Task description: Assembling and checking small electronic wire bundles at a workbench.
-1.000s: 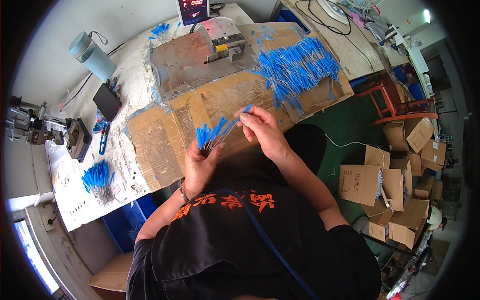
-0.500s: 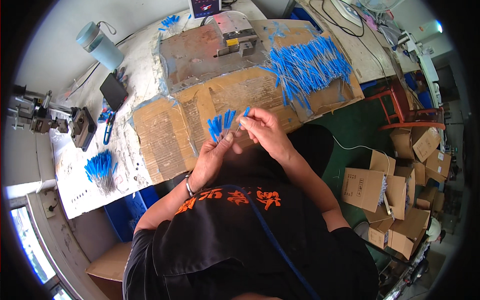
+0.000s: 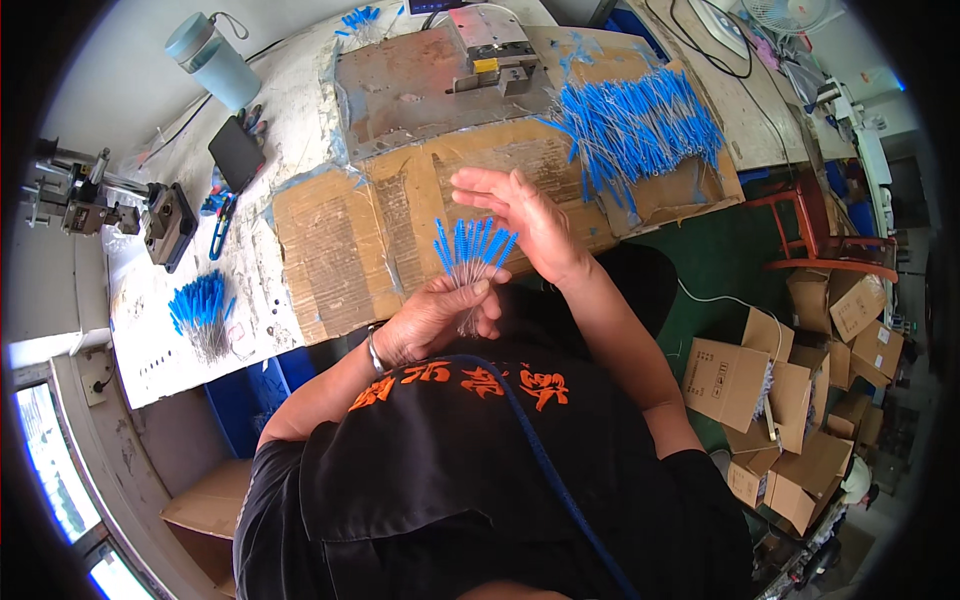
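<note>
My left hand (image 3: 445,312) pinches a fanned bunch of small wire brushes (image 3: 474,243) by their thin wire stems, blue bristle ends up. Just beyond the bunch, my right hand (image 3: 525,218) is raised with fingers stretched out and nothing in it. On the cardboard at the far right lies a big heap of the same blue brushes (image 3: 635,130). A smaller upright bundle of brushes (image 3: 200,305) rests on the white table at the left.
Cardboard (image 3: 330,250) covers the near table edge. A metal fixture (image 3: 497,60) stands on a steel plate (image 3: 400,100). At left are a light-blue bottle (image 3: 215,65), a black phone-like slab (image 3: 236,155), a cutter knife (image 3: 222,228) and a clamp stand (image 3: 168,225). Open cartons (image 3: 730,380) sit right.
My right hand has let go of the brush it was pinching and opened, moving up a little. The brushes in my left hand now form one wider fan.
</note>
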Tool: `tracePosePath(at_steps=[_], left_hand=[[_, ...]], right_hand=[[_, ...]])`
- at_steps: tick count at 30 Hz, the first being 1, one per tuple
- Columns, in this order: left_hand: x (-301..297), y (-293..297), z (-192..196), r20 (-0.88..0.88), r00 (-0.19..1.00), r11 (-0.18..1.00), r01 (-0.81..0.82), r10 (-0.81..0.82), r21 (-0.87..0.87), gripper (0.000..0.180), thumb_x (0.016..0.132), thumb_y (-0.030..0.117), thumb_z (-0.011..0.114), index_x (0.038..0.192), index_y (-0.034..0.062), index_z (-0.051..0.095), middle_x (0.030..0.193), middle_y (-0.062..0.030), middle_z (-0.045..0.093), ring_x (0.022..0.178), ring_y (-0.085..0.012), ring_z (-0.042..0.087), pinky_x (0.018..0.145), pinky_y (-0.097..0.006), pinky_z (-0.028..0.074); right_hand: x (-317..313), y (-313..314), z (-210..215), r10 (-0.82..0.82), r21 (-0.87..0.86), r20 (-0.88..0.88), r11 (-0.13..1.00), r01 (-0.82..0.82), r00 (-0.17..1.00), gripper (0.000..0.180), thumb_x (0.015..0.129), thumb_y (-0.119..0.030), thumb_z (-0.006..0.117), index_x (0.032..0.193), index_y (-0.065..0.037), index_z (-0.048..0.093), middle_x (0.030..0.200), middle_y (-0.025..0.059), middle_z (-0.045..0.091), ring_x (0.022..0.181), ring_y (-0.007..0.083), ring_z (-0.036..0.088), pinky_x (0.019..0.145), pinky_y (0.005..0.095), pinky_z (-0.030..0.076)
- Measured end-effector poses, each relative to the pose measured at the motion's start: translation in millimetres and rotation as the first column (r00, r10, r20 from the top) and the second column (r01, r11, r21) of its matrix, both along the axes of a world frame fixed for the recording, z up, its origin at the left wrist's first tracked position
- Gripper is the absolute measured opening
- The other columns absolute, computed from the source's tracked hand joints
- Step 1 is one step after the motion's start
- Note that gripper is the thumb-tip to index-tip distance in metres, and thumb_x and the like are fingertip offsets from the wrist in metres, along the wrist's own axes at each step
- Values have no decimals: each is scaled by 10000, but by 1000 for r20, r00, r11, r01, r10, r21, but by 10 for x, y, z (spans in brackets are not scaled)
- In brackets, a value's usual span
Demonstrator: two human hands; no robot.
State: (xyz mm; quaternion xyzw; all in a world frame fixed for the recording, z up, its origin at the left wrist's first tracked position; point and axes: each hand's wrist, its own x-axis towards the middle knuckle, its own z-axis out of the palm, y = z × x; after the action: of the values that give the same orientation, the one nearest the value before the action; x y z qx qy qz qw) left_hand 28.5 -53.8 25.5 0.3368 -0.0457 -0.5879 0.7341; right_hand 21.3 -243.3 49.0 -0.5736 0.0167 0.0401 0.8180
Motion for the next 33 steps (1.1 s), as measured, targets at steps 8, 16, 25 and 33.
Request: tracePosePath(at_steps=[8,16,25,33], left_hand=[[15,12,36,-13,996,996,85,-85,5,378,923,233,524,1222,9,467,832,-51,609,681,-168,609,653,-285,505],[8,-37,58,22,997,997,73,-73,-10,388,937,316,498,1230,61,481,815,-4,601,631,-117,540,599,-241,431],[-21,-77,-11,196,981,996,-16,0,82,320,954,333,463,922,37,580,680,-25,550,489,-80,408,481,-214,354],[-1,-78,-24,366,931,971,-90,3,221,300,945,315,496,801,66,580,684,-30,571,485,-72,415,462,-206,346]], right_hand=[[86,107,-100,278,-60,157,960,-272,948,709,949,-546,221,1270,38,464,1303,163,488,1220,264,449,1018,383,330],[14,58,-73,284,37,73,957,-287,956,612,952,-484,322,1249,30,471,1233,157,531,1165,220,482,983,339,373],[-131,-38,39,161,-102,-180,978,-181,970,244,866,-91,572,1093,-1,557,1012,51,604,895,95,575,820,261,473],[-96,-19,-41,170,-5,-93,985,-171,981,184,864,-88,578,1030,-9,573,1013,57,611,879,89,577,804,258,476]])
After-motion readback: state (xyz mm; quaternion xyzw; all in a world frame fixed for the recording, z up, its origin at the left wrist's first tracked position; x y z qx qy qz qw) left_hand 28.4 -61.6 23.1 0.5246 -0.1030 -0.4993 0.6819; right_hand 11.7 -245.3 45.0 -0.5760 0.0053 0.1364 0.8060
